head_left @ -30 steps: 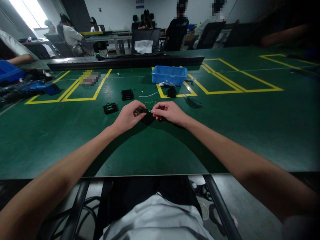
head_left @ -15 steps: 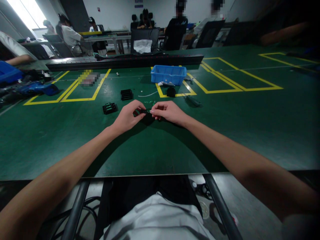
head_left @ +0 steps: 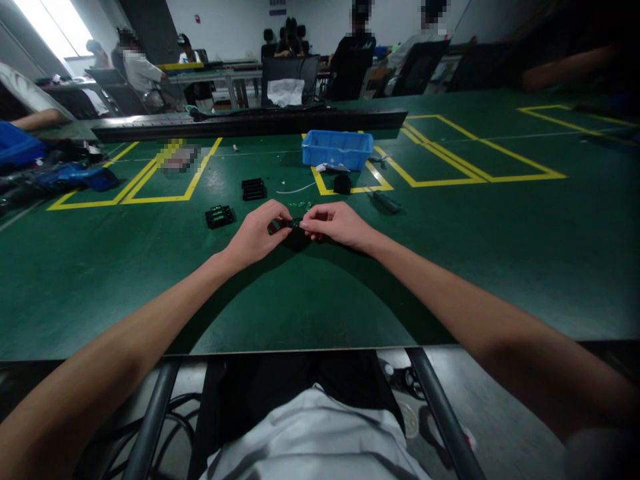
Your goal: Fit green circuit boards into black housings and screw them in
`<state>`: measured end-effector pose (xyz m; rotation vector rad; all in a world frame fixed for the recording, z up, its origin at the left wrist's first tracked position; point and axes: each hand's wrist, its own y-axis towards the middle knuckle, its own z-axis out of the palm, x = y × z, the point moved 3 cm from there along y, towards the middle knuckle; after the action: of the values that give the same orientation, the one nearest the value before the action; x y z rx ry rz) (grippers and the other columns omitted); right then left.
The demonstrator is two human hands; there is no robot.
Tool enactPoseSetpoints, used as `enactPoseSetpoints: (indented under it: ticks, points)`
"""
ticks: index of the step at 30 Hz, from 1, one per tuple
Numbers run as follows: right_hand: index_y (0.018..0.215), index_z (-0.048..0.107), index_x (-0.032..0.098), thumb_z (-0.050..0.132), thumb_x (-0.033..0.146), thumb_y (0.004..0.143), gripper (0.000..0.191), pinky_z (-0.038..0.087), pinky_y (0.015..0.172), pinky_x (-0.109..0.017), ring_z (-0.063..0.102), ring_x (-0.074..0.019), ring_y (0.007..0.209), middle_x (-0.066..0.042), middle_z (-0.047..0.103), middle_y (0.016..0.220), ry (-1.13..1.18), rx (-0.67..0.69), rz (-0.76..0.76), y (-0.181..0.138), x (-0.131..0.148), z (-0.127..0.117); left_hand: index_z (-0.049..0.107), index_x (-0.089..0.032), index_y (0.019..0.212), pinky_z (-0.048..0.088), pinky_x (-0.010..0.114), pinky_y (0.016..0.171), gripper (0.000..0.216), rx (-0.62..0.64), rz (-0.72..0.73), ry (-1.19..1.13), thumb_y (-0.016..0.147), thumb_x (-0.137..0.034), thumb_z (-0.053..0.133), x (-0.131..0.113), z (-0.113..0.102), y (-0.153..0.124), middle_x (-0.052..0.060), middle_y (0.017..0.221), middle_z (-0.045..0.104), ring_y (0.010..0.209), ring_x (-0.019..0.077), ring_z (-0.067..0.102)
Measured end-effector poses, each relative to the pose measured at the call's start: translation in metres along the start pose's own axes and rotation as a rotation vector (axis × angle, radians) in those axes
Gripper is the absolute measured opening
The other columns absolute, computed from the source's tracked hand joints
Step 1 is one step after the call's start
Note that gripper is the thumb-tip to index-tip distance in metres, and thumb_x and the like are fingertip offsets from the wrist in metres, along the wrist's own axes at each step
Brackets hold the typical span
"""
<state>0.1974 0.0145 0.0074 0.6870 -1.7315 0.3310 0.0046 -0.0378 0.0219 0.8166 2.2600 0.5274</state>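
Observation:
A small dark piece [head_left: 295, 224] is pinched between my two hands, just above the green table; its kind is too small to make out. My left hand [head_left: 260, 233] is closed on its left end, thumb and fingertips together. On its right end my right hand [head_left: 336, 225] closes with thumb and forefinger. Left of my left hand lie a black slotted block with green parts [head_left: 219, 216] and, farther back, a plain black slotted block [head_left: 253, 189]. Some small green bits [head_left: 300, 205] lie right behind my fingertips.
A blue bin [head_left: 337, 151] stands behind my hands, with a black block [head_left: 342, 185] before it and a green-handled tool [head_left: 386, 201] to the right. A long black bar [head_left: 250, 125] crosses the table's far side. Several people sit beyond.

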Motion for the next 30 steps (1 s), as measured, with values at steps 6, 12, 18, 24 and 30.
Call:
enactPoseSetpoints:
  ticks: [6, 12, 18, 24, 30]
  points:
    - [0.085, 0.070, 0.014, 0.079, 0.043, 0.078, 0.031, 0.048, 0.056, -0.023, 0.061, -0.0120, 0.062, -0.004, 0.068, 0.073, 0.001, 0.013, -0.005, -0.0006, 0.0005, 0.0001, 0.061, -0.017, 0.099, 0.053, 0.029, 0.073, 0.015, 0.008, 0.004, -0.002, 0.087, -0.010, 0.064, -0.0006, 0.0002, -0.0006, 0.006, 0.105, 0.064, 0.092, 0.0161, 0.061]
    - [0.085, 0.071, 0.013, 0.079, 0.044, 0.079, 0.032, 0.048, 0.057, -0.023, 0.062, -0.0120, 0.063, -0.004, 0.068, 0.073, -0.018, 0.019, -0.004, -0.0009, 0.0015, -0.0003, 0.061, -0.017, 0.100, 0.052, 0.028, 0.072, 0.015, 0.015, 0.012, -0.005, 0.087, -0.009, 0.064, 0.0001, 0.0010, -0.0006, 0.006, 0.105, 0.064, 0.090, 0.0157, 0.061]
    - [0.085, 0.070, 0.014, 0.079, 0.045, 0.078, 0.033, 0.048, 0.058, -0.023, 0.062, -0.0123, 0.063, -0.004, 0.068, 0.073, -0.035, 0.014, 0.013, 0.0005, -0.0008, 0.0003, 0.060, -0.017, 0.098, 0.051, 0.027, 0.073, 0.016, 0.013, 0.035, -0.008, 0.086, -0.008, 0.063, 0.0032, 0.0033, -0.0010, 0.005, 0.104, 0.063, 0.091, 0.0153, 0.060]
    - [0.084, 0.070, 0.014, 0.078, 0.043, 0.078, 0.031, 0.047, 0.058, -0.023, 0.061, -0.0124, 0.063, -0.003, 0.068, 0.072, -0.050, -0.001, 0.060, 0.0004, 0.0009, 0.0006, 0.057, -0.017, 0.098, 0.050, 0.029, 0.076, 0.015, 0.020, 0.068, -0.001, 0.086, -0.009, 0.062, 0.0031, 0.0040, -0.0013, 0.006, 0.104, 0.061, 0.091, 0.0165, 0.059]
    - [0.084, 0.071, 0.016, 0.080, 0.046, 0.074, 0.033, 0.046, 0.055, -0.025, 0.059, -0.0131, 0.060, -0.003, 0.067, 0.071, -0.054, -0.015, 0.092, 0.0013, 0.0010, 0.0006, 0.055, -0.017, 0.100, 0.050, 0.031, 0.083, 0.012, 0.040, 0.095, 0.047, 0.090, -0.011, 0.059, 0.0005, 0.0024, -0.0013, 0.007, 0.106, 0.059, 0.095, 0.0175, 0.058]
